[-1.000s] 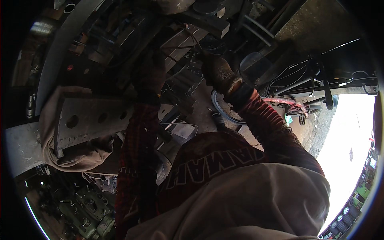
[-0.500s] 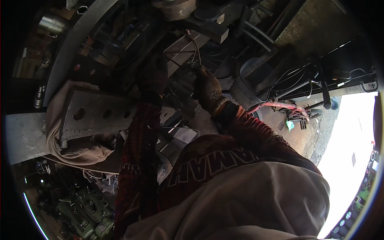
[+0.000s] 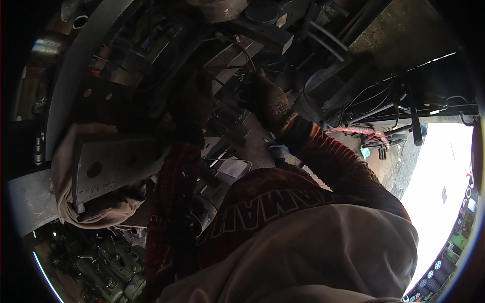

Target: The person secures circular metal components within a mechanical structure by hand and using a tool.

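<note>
My right hand (image 3: 270, 101), in a worn knitted work glove, is closed at the lower end of a thin brown cable (image 3: 246, 54). From there the cable curves up and away over a grey metal beam (image 3: 222, 58). Its end is hidden at the fingers. My left hand (image 3: 191, 101) is a dark shape in deep shadow, close to the left side of that beam. Its fingers do not show, nor whether it holds anything. A thin dark rod (image 3: 226, 67) crosses the beam between the two hands.
Left of my arm lies a thick metal plate with round holes (image 3: 113, 161) over a brown cloth (image 3: 68, 189). Dark green machinery (image 3: 108, 265) stands lower left. A mesh basket (image 3: 316, 103) and a red bicycle (image 3: 369, 132) are right, beside a bright doorway (image 3: 439, 187).
My right hand has moved slightly up and to the right along the cable, its wrist turned. My left hand stays at about the same place. The view has shifted a little.
</note>
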The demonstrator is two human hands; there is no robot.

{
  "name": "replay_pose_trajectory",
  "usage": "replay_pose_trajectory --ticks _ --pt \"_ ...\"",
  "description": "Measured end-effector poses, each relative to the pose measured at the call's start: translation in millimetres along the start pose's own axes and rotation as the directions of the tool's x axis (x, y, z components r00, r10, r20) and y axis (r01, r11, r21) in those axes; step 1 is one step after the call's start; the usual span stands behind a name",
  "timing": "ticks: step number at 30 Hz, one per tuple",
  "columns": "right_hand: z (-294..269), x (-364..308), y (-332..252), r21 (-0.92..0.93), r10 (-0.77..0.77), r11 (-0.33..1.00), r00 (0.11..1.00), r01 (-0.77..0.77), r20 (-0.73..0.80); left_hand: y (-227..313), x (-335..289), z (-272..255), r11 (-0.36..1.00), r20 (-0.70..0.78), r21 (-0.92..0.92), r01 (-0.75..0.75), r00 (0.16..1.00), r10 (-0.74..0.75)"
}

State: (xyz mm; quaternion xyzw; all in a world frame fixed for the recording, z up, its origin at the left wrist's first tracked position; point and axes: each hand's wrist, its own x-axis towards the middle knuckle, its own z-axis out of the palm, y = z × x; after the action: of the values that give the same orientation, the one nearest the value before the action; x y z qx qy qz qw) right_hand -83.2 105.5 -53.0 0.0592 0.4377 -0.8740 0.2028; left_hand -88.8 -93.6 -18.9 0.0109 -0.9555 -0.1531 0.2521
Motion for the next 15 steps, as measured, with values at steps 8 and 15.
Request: replay_pose_trajectory --ticks 8,15 --pt "33.2 17.8 36.0 -0.106 -0.247 0.962 0.968 0.251 0.046 4.2 8.4 -3.5 0.996 0.170 -0.071 0.057 0.984 -0.044" --pt "10.2 26.5 -26.1 -0.665 -0.221 -0.486 0.656 0.567 0.721 -14.1 6.3 1.5 0.999 -0.016 0.021 -0.049 0.999 0.049"
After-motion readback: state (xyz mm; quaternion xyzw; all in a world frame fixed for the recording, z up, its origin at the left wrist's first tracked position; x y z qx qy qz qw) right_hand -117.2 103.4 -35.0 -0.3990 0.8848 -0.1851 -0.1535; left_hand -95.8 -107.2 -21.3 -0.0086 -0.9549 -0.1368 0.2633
